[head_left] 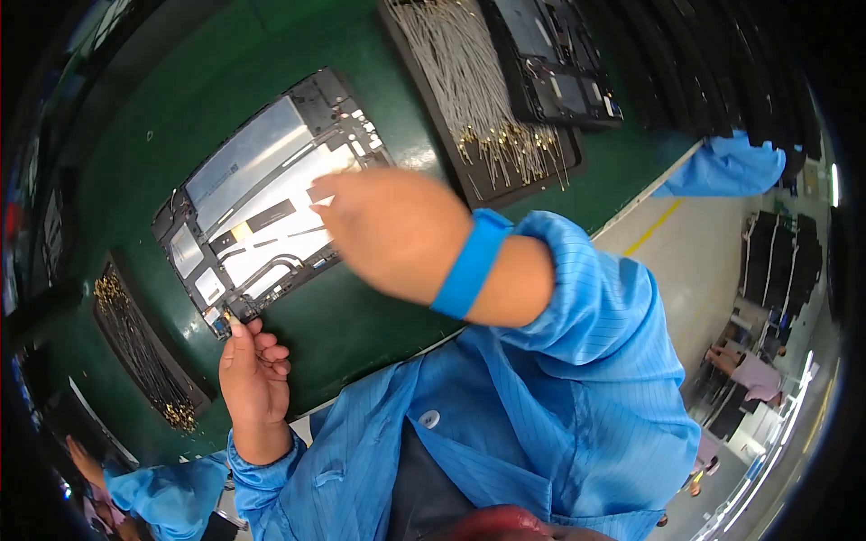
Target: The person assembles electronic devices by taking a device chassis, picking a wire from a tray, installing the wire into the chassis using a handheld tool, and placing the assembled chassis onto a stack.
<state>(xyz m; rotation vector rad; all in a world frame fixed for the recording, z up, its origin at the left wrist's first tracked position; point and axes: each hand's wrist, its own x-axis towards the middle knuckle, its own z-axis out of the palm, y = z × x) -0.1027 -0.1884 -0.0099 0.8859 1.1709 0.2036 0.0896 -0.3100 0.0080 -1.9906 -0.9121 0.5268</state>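
Observation:
An opened tablet (pixel 236 177) lies tilted on the green table, its insides facing up. Silver battery panels, black cables and small circuit boards show in it. My left hand (pixel 255 374) grips its near left corner, thumb on top and the other fingers curled beside the edge. Over the tablet's right part, my right hand (pixel 397 225) is closed with the fingertips pinched together, a blue band around the wrist. Whatever sits between those fingertips is too small or hidden to name. That hand covers some of the boards and cables beneath it.
A dark tray (pixel 573 171) of grey cables with gold ends lies at the far right, beside stacked black device housings (pixel 564 68). Another tray (pixel 155 361) of black cables is at the left. Other people's blue sleeves (pixel 722 167) show at the table's right and lower left.

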